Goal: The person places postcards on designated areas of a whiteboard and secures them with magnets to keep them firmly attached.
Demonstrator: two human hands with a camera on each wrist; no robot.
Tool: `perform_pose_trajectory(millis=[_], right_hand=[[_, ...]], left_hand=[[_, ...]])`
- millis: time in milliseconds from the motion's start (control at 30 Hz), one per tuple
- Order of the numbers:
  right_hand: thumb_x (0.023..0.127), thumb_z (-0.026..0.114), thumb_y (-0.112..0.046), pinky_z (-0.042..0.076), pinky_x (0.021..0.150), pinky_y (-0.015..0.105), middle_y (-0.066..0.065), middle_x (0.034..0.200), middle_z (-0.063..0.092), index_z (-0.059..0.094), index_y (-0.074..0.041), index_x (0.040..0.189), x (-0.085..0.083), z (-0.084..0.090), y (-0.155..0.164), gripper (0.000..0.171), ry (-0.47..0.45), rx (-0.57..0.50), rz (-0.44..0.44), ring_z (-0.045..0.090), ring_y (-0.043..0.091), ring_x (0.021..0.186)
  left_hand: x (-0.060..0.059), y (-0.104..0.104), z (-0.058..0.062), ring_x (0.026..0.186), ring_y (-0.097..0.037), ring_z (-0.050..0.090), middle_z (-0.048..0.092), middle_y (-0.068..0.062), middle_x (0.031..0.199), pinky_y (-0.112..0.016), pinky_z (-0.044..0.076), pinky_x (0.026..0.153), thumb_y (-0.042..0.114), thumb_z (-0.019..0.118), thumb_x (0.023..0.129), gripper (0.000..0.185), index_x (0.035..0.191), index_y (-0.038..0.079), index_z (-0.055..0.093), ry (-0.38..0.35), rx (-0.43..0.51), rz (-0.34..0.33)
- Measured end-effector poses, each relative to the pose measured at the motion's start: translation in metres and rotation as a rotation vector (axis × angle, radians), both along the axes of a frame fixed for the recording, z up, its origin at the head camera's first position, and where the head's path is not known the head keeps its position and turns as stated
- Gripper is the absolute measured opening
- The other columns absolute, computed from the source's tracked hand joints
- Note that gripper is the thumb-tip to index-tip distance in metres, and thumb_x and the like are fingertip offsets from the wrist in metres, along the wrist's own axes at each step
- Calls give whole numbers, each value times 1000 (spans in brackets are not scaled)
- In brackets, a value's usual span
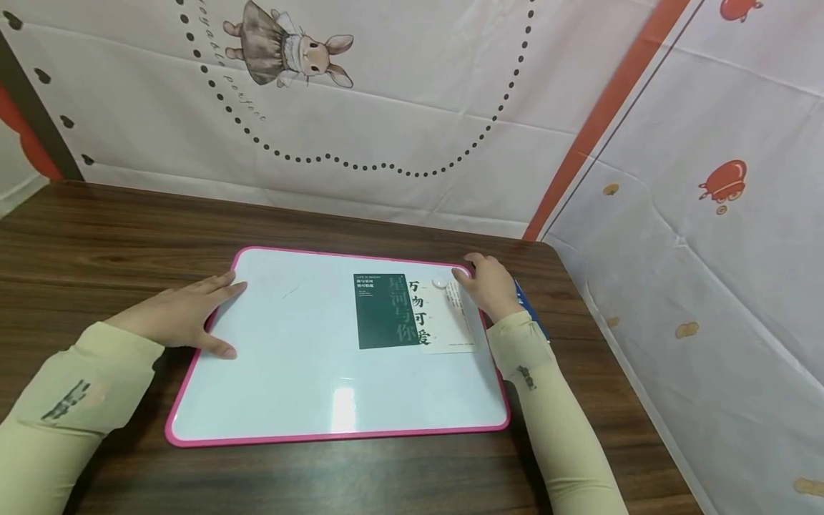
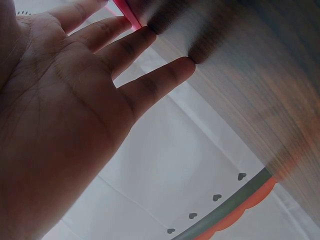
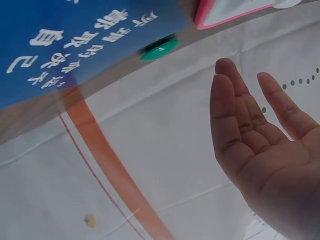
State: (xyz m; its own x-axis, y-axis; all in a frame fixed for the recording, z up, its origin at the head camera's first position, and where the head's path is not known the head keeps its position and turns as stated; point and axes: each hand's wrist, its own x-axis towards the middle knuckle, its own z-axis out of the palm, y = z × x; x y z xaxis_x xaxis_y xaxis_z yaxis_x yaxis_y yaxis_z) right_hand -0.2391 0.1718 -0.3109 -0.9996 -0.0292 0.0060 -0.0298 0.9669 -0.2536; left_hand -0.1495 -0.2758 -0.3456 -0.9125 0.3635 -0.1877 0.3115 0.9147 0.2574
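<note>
At the left, the left hand point(image 1: 187, 315) lies at the left rim of the whiteboard point(image 1: 290, 379), thumb and fingertips reaching over the pink edging; its grip is spread wide with nearly straight fingers and has hold of nothing. Whether those fingertips press the board or only rest there cannot be told. The whiteboard lies flat on the dark wood-grain surface point(image 1: 360, 479), its left half bearing no card. Right of its middle is the dark green card point(image 1: 386, 322); its right edge meets or overlaps the cream card point(image 1: 453, 329), which of the two being unclear. A white round magnet point(image 1: 440, 283) sits at the cream card's far edge. Over the far right corner is the right hand point(image 1: 492, 286), its grip loosely bent and part open, fingers apart from the thumb, nothing held. To the right of the board lies the blue card point(image 3: 90, 45), with a green round magnet point(image 3: 160, 50) at its edge. In this inspector's judgement, the step in hand is settling the board and its cards, the blue card not yet placed; the next move appears to call for steadying the left rim while the right hand takes up the blue card.
</note>
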Motion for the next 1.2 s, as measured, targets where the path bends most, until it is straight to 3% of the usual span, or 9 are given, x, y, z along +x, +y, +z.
perform_pose_trajectory(millis=[533,833,1033,1200], right_hand=[[98,49,-43,45,99,55,22,135,54,44,-8,142,-1,-6,15,56,27,-54,52,54,38,119],[98,52,-42,46,100,53,23,134,55,47,-6,140,-7,-10,24,55,68,-54,38,54,39,122],[98,52,-38,49,94,52,24,123,62,50,-3,137,-13,-10,34,52,99,-95,33,61,36,107],[98,52,-37,50,90,49,22,123,62,49,-4,138,-18,-13,43,52,89,-117,-4,62,33,100]], left_hand=[[0,2,0,134,-56,29,22,-35,152,-71,35,96,69,75,59,124,150,0,27,-10,-5,6],[1,3,-1,134,-56,29,23,-35,152,-70,35,97,68,76,59,123,149,0,27,-9,4,0],[1,1,-2,134,-56,29,23,-35,152,-71,35,96,69,75,59,124,150,0,27,-5,-9,6],[0,0,-3,134,-56,29,23,-34,152,-71,35,96,70,74,59,124,150,0,27,-1,-17,8]])
